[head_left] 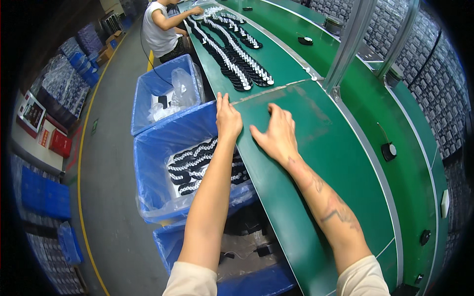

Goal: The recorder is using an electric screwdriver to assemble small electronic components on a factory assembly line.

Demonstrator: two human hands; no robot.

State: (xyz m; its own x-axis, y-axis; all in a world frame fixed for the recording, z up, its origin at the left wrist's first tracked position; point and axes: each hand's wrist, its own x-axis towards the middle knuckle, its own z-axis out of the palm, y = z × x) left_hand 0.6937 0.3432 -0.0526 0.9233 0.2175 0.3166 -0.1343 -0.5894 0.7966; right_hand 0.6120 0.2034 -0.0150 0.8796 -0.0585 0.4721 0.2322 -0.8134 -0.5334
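Observation:
My left hand (pixel 229 118) has its fingers stretched out at the edge of the green table (pixel 316 172), beside the corner of a blue plastic bin (pixel 150 167) lined with clear film. Nothing shows in it. My right hand (pixel 277 132) is over the tabletop, thumb spread from slightly bent fingers, holding nothing. I cannot tell whether its fingertips touch the table. Inside the bin lie rows of black parts with white tops (pixel 197 160), partly hidden by my left forearm. Farther up the table, long overlapping rows of similar black and white parts (pixel 232 52) lie flat.
Another blue bin (pixel 140 106) holding clear film stands beyond, with a lower one (pixel 165 241) nearer me. A person (pixel 160 29) sits at the far table end, one hand at the parts. Metal posts (pixel 350 44) separate the table from a green conveyor (pixel 370 133) carrying small black items.

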